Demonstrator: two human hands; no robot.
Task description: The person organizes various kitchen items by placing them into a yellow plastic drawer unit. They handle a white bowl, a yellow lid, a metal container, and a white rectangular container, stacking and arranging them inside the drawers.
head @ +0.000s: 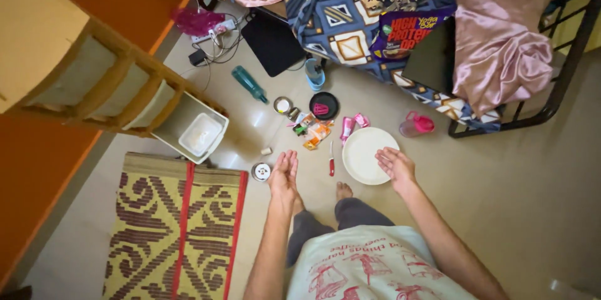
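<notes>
I look straight down at a tiled floor and my own legs. My left hand hangs flat with fingers together, empty, just right of a small round tin. My right hand spreads its fingers over the near right rim of a white plate on the floor; contact with the rim is unclear. Between my hands lies a red-handled knife. Beyond it sit small snack packets, pink packets and a black lid holding a pink object.
A woven yellow and maroon mat lies at left, beside a wooden shelf unit with an open drawer. A teal bottle, pink bottle, blue cup, laptop and cables lie near a bed with patterned sheets.
</notes>
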